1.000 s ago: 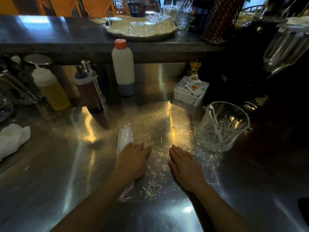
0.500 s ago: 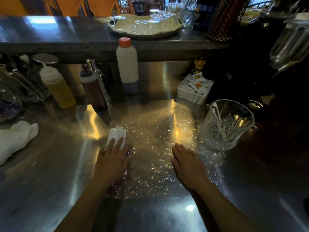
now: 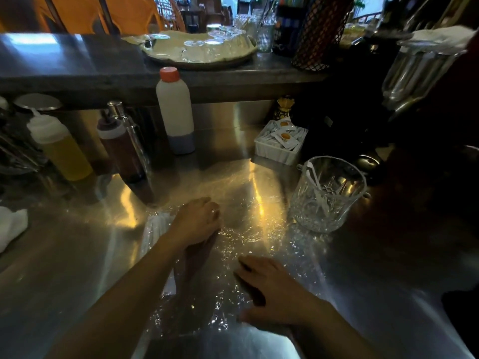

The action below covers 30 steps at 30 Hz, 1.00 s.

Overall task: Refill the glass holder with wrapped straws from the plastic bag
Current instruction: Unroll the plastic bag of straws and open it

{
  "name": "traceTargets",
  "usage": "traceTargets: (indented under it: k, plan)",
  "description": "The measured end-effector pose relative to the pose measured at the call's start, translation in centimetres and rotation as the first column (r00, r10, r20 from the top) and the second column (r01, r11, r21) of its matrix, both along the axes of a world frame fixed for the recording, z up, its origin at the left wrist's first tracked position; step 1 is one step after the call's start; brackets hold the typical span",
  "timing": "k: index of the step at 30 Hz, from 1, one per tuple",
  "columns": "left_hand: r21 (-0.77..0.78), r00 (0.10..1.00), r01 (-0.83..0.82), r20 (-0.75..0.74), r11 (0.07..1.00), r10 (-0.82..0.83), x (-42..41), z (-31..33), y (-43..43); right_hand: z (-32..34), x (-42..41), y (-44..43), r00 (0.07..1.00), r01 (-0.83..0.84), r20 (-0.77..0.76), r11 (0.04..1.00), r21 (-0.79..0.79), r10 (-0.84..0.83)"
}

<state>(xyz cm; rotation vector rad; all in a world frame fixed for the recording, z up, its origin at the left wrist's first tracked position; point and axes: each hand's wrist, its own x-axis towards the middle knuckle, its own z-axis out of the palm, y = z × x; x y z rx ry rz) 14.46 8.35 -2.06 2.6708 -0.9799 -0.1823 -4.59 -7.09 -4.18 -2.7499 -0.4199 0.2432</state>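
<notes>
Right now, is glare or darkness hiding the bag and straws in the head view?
Head view: warm glare streaks the steel counter and sparkles on the plastic bag, blurring its edges; the wrapped straws show pale beside the left hand; the right side beyond the glass holder is nearly black.

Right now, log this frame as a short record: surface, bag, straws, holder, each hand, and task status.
surface: steel counter
bag: clear plastic bag, spread flat on the counter
straws: wrapped bundle inside the bag's left edge
holder: cut-glass holder right of the bag, upright, holding only a few wrapped straws
left hand: on the bag beside the bundle; grip cannot be told
right hand: pressing on the bag's near part, fingers spread
status: no new straws in the holder yet
</notes>
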Motion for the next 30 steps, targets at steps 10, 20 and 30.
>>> traceTargets:
  k: [10,20,30]
  plan:
    - [0.056,0.997,-0.065,-0.031,0.996,0.067,2.5,-0.2,-0.9,0.0,-1.1,0.2,0.999,-0.03,-0.038,0.989,-0.144,0.024]
    - [-0.063,0.983,-0.121,-0.145,0.991,0.11,2.2,0.0,1.0,0.2,-1.2,-0.1,0.956,0.018,0.294,0.994,-0.11,0.015]
    - [-0.218,0.905,-0.354,-0.326,0.91,0.274,2.5,0.0,2.4,1.9,0.2,-0.6,0.831,0.461,0.364,0.887,-0.031,-0.42]
